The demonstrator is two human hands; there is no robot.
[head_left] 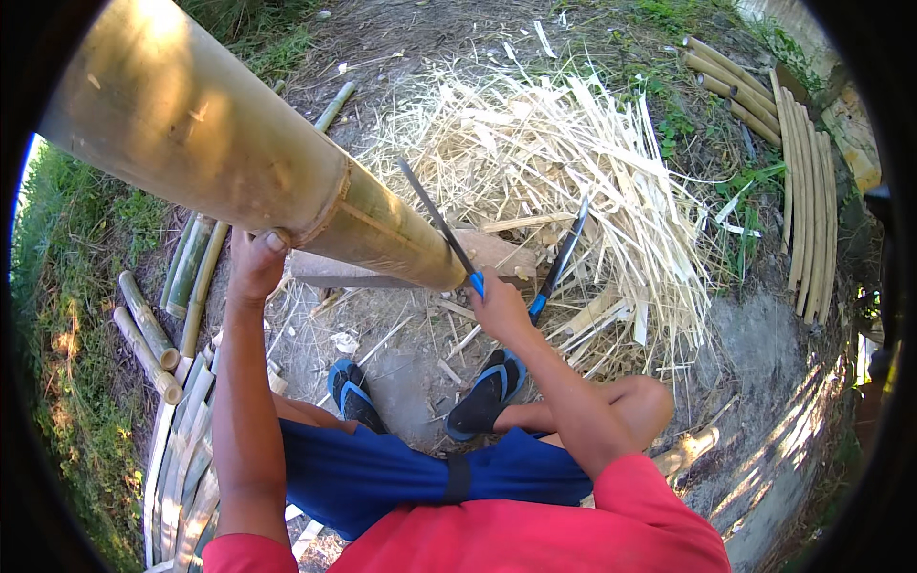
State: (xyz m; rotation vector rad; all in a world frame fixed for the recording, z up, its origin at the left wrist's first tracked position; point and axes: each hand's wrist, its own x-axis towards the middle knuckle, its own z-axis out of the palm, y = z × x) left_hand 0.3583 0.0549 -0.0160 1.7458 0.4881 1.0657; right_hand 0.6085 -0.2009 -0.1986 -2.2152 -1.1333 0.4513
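Bamboo [382, 224] slants from 10 o'clock to ctr., low end over wood block [495, 250], maybe set there so it won't slip. L hand [260, 267] holds it up, thumb showing, other fingers hid. R hand [499, 304] has fingers wrapped round blue-grip knife [435, 212], blade by bamboo's end. 2nd knife [565, 250] at 2 o'clock, prob. for easy reach.

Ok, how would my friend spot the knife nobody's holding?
Find the big pale heap of shavings. On its near side, just right of the right hand, is a knife with a dark blade and blue handle. Unlike the other knife, it isn't in that hand's grip.
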